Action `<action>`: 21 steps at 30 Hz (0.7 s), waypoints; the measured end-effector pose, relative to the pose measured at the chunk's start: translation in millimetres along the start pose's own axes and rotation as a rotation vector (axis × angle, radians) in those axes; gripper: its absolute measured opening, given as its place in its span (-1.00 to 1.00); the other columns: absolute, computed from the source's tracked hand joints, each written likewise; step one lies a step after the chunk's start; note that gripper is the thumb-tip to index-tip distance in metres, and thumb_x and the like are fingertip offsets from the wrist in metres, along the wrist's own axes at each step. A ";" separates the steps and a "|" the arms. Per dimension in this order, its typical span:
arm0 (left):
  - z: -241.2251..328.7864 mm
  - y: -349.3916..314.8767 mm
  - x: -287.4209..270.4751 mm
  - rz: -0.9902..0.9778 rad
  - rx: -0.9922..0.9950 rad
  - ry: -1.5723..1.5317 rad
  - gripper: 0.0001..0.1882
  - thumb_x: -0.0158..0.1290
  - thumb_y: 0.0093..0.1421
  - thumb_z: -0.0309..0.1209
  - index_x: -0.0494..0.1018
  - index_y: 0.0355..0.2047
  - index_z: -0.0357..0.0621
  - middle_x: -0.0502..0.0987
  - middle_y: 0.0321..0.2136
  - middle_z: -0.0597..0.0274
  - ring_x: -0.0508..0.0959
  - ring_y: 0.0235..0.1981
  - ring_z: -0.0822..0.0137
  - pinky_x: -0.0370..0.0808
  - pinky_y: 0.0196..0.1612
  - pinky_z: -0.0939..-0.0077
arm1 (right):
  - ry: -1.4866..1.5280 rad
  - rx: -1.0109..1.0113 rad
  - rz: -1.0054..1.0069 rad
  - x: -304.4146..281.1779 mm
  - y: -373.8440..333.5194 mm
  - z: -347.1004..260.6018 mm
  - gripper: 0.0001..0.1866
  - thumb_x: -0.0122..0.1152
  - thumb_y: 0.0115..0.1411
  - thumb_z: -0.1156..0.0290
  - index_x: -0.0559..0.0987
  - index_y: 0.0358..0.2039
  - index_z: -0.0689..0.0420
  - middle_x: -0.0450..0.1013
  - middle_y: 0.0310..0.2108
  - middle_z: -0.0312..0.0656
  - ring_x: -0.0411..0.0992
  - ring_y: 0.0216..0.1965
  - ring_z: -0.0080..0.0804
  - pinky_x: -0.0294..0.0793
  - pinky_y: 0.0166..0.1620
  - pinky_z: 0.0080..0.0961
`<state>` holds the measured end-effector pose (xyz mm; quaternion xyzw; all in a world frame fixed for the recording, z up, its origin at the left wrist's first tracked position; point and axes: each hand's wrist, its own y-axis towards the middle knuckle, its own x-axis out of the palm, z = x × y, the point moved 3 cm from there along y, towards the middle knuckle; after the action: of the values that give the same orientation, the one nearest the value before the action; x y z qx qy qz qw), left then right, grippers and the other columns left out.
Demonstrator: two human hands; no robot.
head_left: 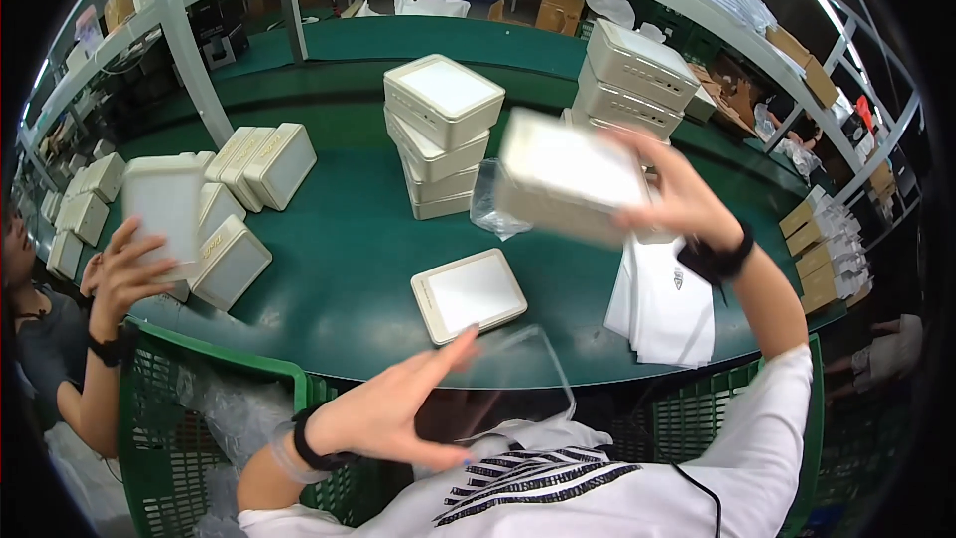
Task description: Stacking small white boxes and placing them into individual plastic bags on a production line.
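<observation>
My right hand (677, 189) grips a cream box-shaped device (573, 174) with a white top by its right end, above the table; the device is blurred by motion. My left hand (403, 408) is low over the table's near edge, thumb and fingers spread apart. Just right of its fingers shows a clear rectangular plastic piece (571, 379), faint and partly see-through; whether it touches the hand I cannot tell. Beyond my left fingertips, a flat cream panel (470, 295) with a white face lies on the green table (344, 269).
Stacks of cream devices (443, 100) (637, 70) stand farther back, a clear bag (488, 204) beside one. White bags (662, 304) lie at right. At left, a co-worker's hand (129, 264) holds a similar device near more units. Green crates (214, 354) flank me.
</observation>
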<state>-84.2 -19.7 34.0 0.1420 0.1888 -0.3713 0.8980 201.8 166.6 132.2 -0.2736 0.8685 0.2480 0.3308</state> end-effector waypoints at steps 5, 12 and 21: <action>-23.6 11.5 0.4 0.303 0.037 0.194 0.21 0.37 -0.13 -0.11 -0.16 0.34 -0.33 0.30 0.11 -0.23 0.39 0.08 -0.08 0.30 0.16 0.23 | -0.111 0.101 0.290 35.8 143.8 -11.3 -0.12 0.41 -0.08 0.03 0.32 0.15 0.31 0.40 0.00 0.04 0.40 0.00 -0.23 0.36 0.09 -0.45; -40.0 -3.1 -10.2 0.522 0.011 0.361 0.22 0.41 -0.19 -0.16 -0.12 0.32 -0.38 0.30 0.09 -0.24 0.36 0.07 -0.15 0.31 0.15 0.18 | -0.490 -0.163 0.434 52.8 169.3 3.0 -0.03 0.41 -0.03 0.00 0.20 0.24 0.31 0.32 0.12 0.17 0.34 0.14 -0.09 0.36 0.12 -0.38; -48.5 14.9 -28.0 0.595 0.094 0.588 0.25 0.44 -0.26 -0.26 -0.13 0.32 -0.35 0.22 0.13 -0.18 0.31 0.12 -0.12 0.24 0.20 0.06 | -0.269 0.002 -0.289 15.0 -45.7 -68.7 -0.28 0.40 0.01 0.32 0.35 0.17 0.26 0.44 0.06 -0.01 0.41 0.10 -0.19 0.43 0.03 -0.43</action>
<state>-103.0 26.8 5.0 0.3310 0.3706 -0.0478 0.8665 191.4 86.7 155.4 -0.3595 0.7683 0.2314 0.4765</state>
